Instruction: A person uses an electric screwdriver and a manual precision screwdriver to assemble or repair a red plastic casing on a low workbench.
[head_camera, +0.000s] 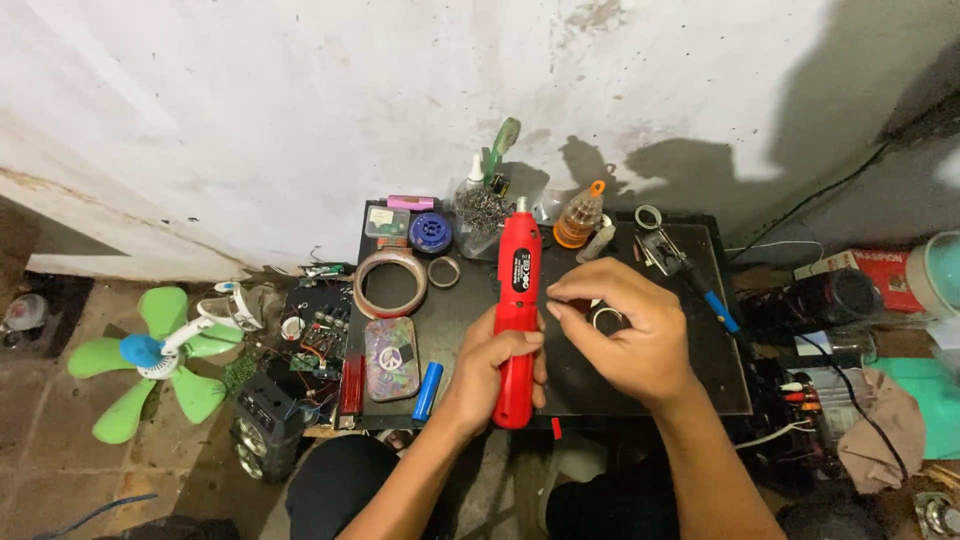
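Low down, a person sits over a small black surface (720, 385) set against a stained white wall. Left hand (490, 365) wrapped tight around the lower body of a red electric screwdriver (517, 300), which lies lengthwise, tip pointing at the wall. Right hand (630, 335) just beside the tool's upper half, fingers curled, thumb and forefinger pinched together on something too small to make out. A small metal ring (603, 318) lies under that hand. Left of the tool: a blue cylindrical cell (428, 390), a flat tin with a patterned lid (391, 358), a roll of tape (391, 283). Near the wall, an orange-capped bottle (579, 217). On the floor to the left, a green fan blade (150, 360) beside opened circuit boards (322, 330).
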